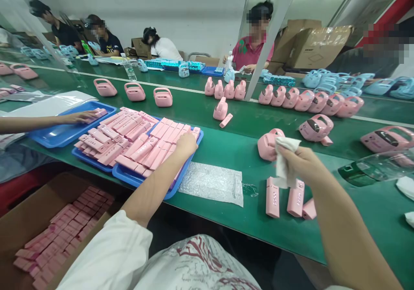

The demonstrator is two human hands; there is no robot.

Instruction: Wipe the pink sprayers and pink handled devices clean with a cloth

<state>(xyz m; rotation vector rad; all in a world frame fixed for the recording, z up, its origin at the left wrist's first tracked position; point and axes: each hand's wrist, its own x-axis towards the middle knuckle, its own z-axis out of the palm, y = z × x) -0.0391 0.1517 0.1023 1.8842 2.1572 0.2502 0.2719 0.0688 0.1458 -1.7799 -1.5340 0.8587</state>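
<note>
My left hand (186, 144) reaches to the far right corner of a blue tray (176, 190) filled with pink rectangular pieces (155, 152). Its fingers are curled on one pink piece (196, 131) there; the fingertips are partly hidden. In my right hand (302, 162) is a crumpled white cloth (287, 149), pinched and raised above the green table. Just behind the cloth stands a pink handled case (267, 145). Below it lie two pink pieces with raised lettering, one (272, 199) apart from the cloth and another (295, 200) partly behind it. A third pink piece (309, 210) is half covered by my right forearm.
Bubble wrap (211, 184) lies between my arms. Another full blue tray (97, 162) adjoins mine; a co-worker's hand (79, 117) rests in a further tray (53, 137). A plastic bottle (375, 169) lies at right. Pink cases (304, 100) line the table. A carton (64, 229) holds pink pieces.
</note>
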